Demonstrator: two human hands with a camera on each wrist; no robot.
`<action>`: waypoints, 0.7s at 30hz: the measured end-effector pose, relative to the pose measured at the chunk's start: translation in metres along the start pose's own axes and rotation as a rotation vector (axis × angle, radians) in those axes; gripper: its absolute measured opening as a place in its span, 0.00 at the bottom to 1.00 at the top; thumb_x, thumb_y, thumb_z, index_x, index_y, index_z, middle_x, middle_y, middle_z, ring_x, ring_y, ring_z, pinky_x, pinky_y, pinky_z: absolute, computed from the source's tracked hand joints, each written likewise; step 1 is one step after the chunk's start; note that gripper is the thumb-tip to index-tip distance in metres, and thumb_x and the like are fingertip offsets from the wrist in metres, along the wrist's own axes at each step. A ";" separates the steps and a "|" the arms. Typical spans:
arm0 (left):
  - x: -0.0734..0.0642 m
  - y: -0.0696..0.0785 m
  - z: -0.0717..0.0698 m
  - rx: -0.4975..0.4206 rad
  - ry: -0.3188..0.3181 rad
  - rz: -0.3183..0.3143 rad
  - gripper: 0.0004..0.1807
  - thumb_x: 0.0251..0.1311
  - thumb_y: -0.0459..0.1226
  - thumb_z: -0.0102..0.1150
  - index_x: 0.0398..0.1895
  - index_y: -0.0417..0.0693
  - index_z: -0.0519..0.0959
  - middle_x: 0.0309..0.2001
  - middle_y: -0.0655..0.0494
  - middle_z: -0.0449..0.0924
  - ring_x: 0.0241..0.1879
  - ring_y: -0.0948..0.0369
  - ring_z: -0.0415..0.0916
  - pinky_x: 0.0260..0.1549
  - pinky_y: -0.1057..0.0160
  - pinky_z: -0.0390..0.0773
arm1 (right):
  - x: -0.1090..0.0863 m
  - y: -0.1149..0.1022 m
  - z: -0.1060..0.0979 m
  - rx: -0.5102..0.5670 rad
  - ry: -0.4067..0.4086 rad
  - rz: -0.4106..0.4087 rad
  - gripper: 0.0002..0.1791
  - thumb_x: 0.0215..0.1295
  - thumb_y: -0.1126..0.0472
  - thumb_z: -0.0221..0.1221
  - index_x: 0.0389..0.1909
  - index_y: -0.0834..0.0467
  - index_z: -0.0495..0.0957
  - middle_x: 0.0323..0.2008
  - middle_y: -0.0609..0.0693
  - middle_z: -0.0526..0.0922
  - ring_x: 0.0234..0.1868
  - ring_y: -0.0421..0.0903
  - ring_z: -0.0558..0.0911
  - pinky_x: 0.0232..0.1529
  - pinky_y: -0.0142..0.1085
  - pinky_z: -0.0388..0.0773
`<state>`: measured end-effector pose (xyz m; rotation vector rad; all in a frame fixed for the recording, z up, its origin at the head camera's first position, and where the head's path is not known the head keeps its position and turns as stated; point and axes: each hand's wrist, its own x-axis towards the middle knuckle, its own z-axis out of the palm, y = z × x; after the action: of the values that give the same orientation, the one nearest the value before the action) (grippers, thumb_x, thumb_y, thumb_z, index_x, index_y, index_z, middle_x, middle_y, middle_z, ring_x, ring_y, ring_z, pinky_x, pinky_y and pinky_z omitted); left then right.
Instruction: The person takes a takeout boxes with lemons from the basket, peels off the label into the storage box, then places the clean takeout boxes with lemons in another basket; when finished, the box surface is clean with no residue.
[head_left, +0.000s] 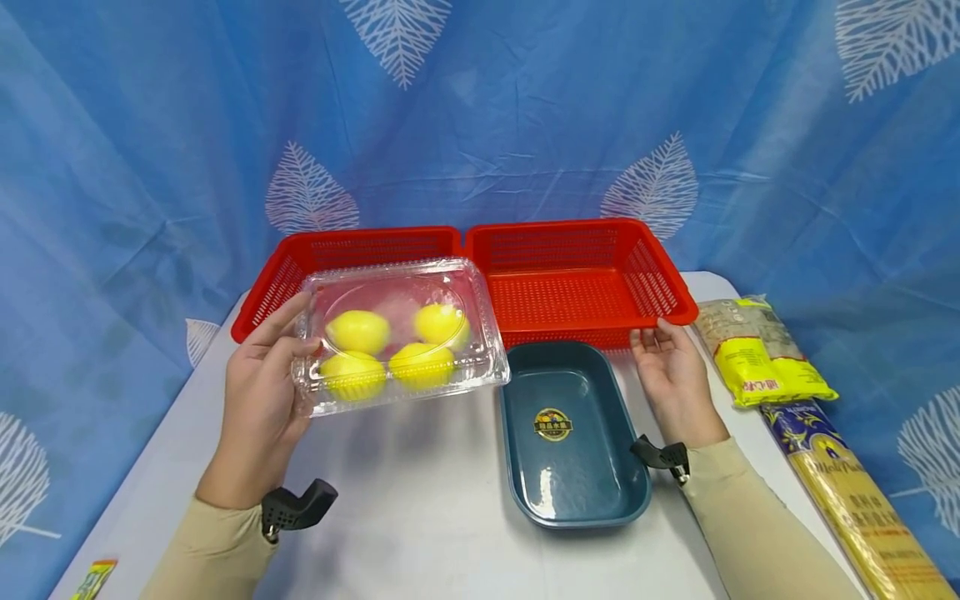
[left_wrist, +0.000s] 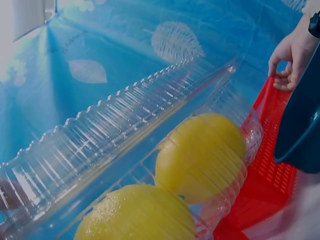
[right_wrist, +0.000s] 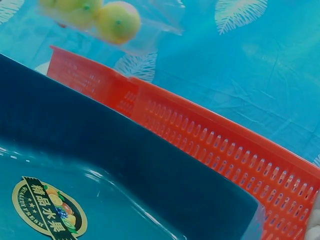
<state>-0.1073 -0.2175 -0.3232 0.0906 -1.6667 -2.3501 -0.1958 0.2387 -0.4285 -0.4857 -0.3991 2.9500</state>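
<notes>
In the head view my left hand (head_left: 262, 392) grips the left end of a clear plastic clamshell box (head_left: 480, 333), holding it up in front of the left red basket (head_left: 273, 287). Several yellow lemons (head_left: 358, 332) lie inside the box; two of these lemons (left_wrist: 202, 157) show large through its ribbed wall in the left wrist view. My right hand (head_left: 671, 379) pinches the front rim of the right red basket (head_left: 570, 312) near its right corner. Under and beside that wrist sits a dark teal tray (head_left: 573, 475) with a round gold label.
Right of the baskets lie a yellow-and-clear food bag (head_left: 765, 350) and a long packet of noodles (head_left: 862, 500). A small wrapped packet (head_left: 96, 577) is at the front left table edge. A blue leaf-print curtain (head_left: 480, 108) hangs close behind the baskets.
</notes>
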 end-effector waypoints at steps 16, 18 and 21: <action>0.062 -0.021 0.065 0.104 -0.031 0.104 0.27 0.71 0.25 0.53 0.70 0.53 0.81 0.73 0.58 0.69 0.39 0.65 0.72 0.29 0.74 0.79 | 0.001 0.000 0.000 -0.015 0.003 -0.008 0.41 0.73 0.72 0.61 0.81 0.45 0.58 0.61 0.49 0.73 0.54 0.46 0.74 0.57 0.38 0.80; 0.069 -0.026 0.074 0.107 -0.037 0.107 0.27 0.72 0.26 0.53 0.70 0.52 0.80 0.73 0.58 0.69 0.24 0.65 0.65 0.21 0.75 0.71 | 0.000 0.000 0.000 -0.010 0.008 -0.006 0.41 0.73 0.72 0.61 0.80 0.45 0.58 0.62 0.49 0.73 0.54 0.45 0.73 0.57 0.38 0.80; 0.076 -0.034 0.086 0.110 -0.060 0.113 0.26 0.72 0.27 0.53 0.70 0.52 0.80 0.73 0.59 0.70 0.15 0.63 0.54 0.17 0.75 0.65 | 0.000 0.000 0.000 -0.005 0.012 -0.004 0.41 0.73 0.72 0.62 0.80 0.45 0.58 0.61 0.49 0.73 0.55 0.45 0.73 0.57 0.39 0.80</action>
<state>-0.2038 -0.1466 -0.3178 -0.0524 -1.7804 -2.1988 -0.1961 0.2389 -0.4283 -0.5027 -0.4063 2.9415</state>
